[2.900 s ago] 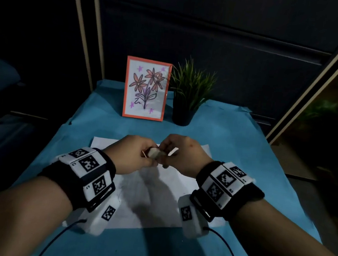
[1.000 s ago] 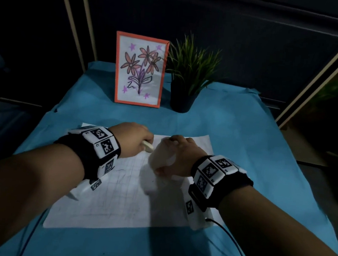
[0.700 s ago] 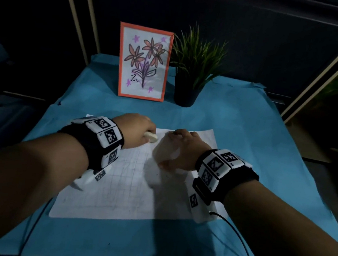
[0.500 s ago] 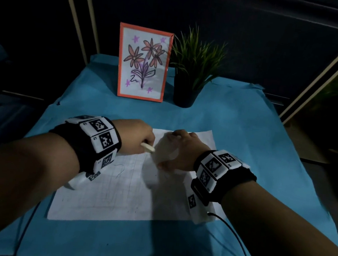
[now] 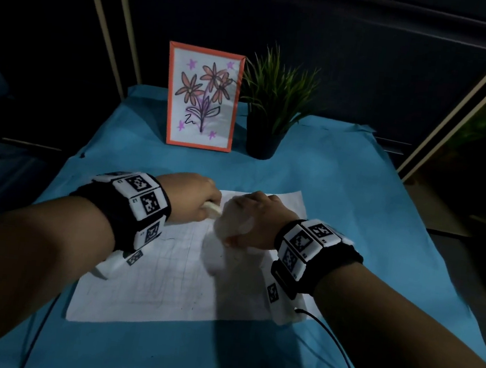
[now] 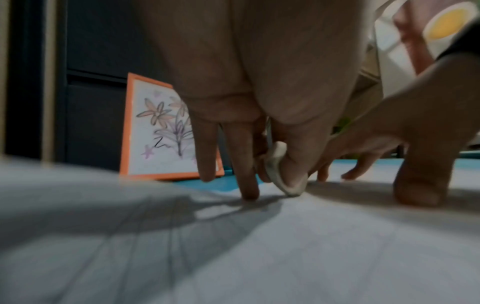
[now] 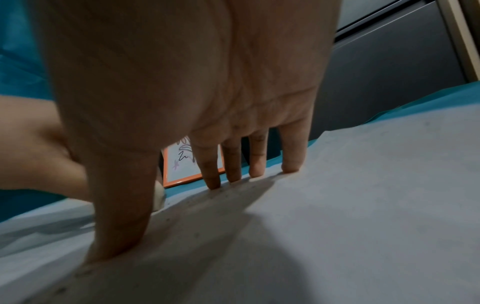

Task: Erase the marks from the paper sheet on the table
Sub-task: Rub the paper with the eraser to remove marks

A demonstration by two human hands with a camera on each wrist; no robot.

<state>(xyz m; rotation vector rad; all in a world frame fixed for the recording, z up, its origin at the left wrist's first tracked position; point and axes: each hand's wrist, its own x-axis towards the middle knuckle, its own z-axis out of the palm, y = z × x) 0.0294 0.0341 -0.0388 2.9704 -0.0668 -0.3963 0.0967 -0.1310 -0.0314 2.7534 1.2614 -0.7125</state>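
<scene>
Left hand (image 5: 187,200) pinching small whitish eraser (image 6: 279,170) between thumb and fingers, eraser edge down on paper sheet (image 5: 164,289) near its far edge; ring finger tip also touching sheet in left wrist view. Sheet lying flat on blue table cover (image 5: 354,195), centre-front, faint pencil grid lines visible across left and middle part. Right hand (image 5: 250,219) just beside left, fingers straight and spread, fingertips (image 7: 291,166) and thumb pressing sheet flat near far edge; holding nothing. Behind: framed flower drawing (image 5: 204,97) upright, potted plant (image 5: 271,103) to its right, both well apart from sheet. Handling guess: sheet thin, light, likely to slide or crumple under rubbing, so needs pinning close to rubbed spot, strokes away from holding hand. Eraser small, soft, probably best gripped low near working edge. Grid lines mostly left to erase.
</scene>
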